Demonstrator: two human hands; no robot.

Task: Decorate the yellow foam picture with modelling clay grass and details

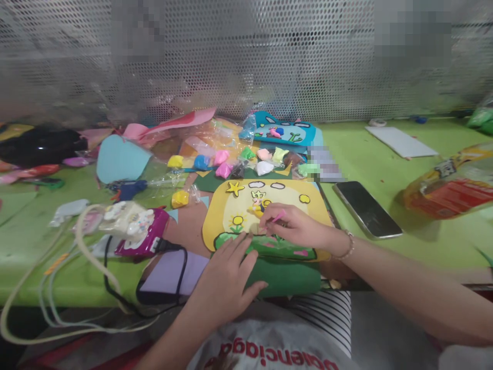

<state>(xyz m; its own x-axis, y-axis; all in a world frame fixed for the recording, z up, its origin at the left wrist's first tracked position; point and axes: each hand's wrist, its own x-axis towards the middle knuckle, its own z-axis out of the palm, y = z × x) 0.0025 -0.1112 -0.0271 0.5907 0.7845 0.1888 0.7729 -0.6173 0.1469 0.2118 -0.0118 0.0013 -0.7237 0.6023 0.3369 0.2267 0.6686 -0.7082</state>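
Note:
A yellow clay picture (215, 218) lies before me, with a star, clouds, a sun flower, a small crowned figure and a green strip of ground. My right hand (287, 224) is closed in a pinch on a thin pink clay tool (280, 215), over the middle of the picture. Its tip is hidden by the fingers. My left hand (231, 275) rests with fingers spread, fingertips on the picture's lower left edge, holding nothing. Small bags of coloured clay, such as a blue one (202, 162) and a yellow one (179, 198), lie beyond and left of the picture.
A phone (367, 209) and a bottle (449, 190) of orange liquid stand to the right. A purple power block (144, 236) with looping cables sits at left. Behind are a blue clay picture (285, 133), a white board (400, 141) and a perforated metal panel (246, 56).

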